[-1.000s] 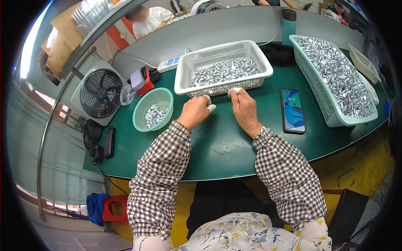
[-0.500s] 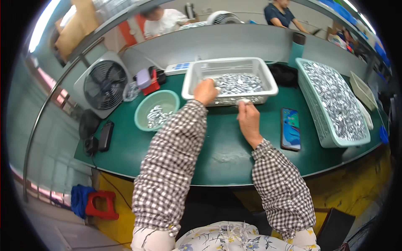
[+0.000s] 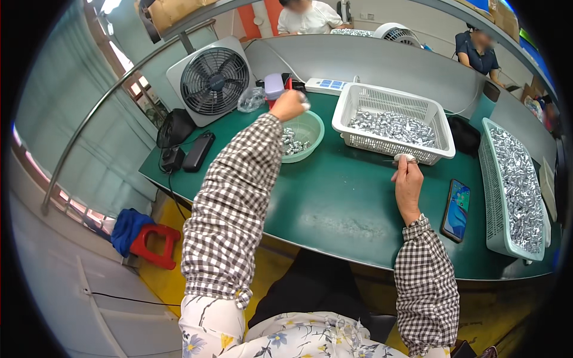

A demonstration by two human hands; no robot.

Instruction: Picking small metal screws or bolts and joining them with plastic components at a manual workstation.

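Note:
My left hand (image 3: 289,105) is raised over the far left rim of a light green bowl (image 3: 317,138), fingers closed, with white covering on the fingertips. Whatever it may hold is hidden. Small silvery metal parts (image 3: 292,143) lie in the bowl. My right hand (image 3: 409,188) is at the front wall of a white slotted basket (image 3: 358,141), its fingers pinched together beside a white fingertip cover. A thin sliver juts out leftward from this pinch, too small to name. Many shiny metal pieces (image 3: 394,126) cover the basket's bottom.
A phone (image 3: 456,210) lies right of my right hand. Beyond it stands a green basket (image 3: 498,224) heaped with metal parts. A fan (image 3: 215,80), a power strip (image 3: 325,86) and a bottle (image 3: 484,104) line the back. Two people work behind the partition (image 3: 370,59).
My left hand has moved from inside the white basket to above the green bowl. My right hand stays by the basket's front wall. The whole view has shifted and tilted.

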